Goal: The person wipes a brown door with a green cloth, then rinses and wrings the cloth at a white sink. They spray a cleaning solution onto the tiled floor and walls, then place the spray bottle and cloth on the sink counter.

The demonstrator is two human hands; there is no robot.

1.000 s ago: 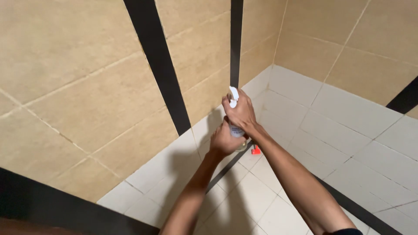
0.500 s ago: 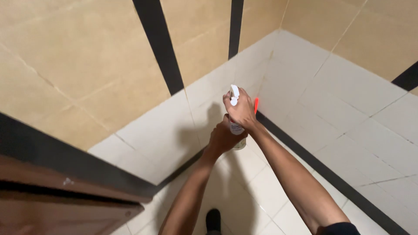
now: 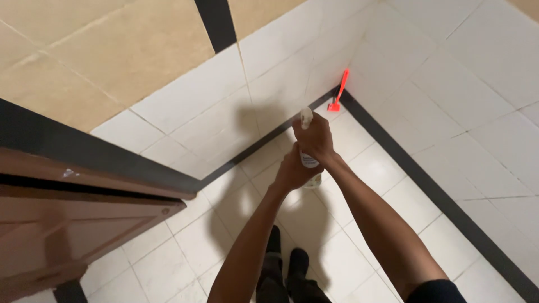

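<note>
I hold a white spray bottle (image 3: 307, 119) in front of me with both hands, above a tiled floor. My right hand (image 3: 316, 140) wraps the bottle's neck and top, just under the nozzle. My left hand (image 3: 292, 169) grips the lower body of the bottle from below. Only the nozzle tip and a strip of the bottle's side show between my fingers.
A red scraper-like tool (image 3: 339, 92) leans in the corner where two white tiled walls meet. A black skirting band (image 3: 426, 179) runs along the wall foot. A brown wooden door (image 3: 73, 224) stands at the left. My feet (image 3: 283, 269) are on the pale floor tiles.
The view has tilted downward: the door, floor and my feet came into sight, and the red tool in the corner is now fully visible. Both hands stay on the bottle.
</note>
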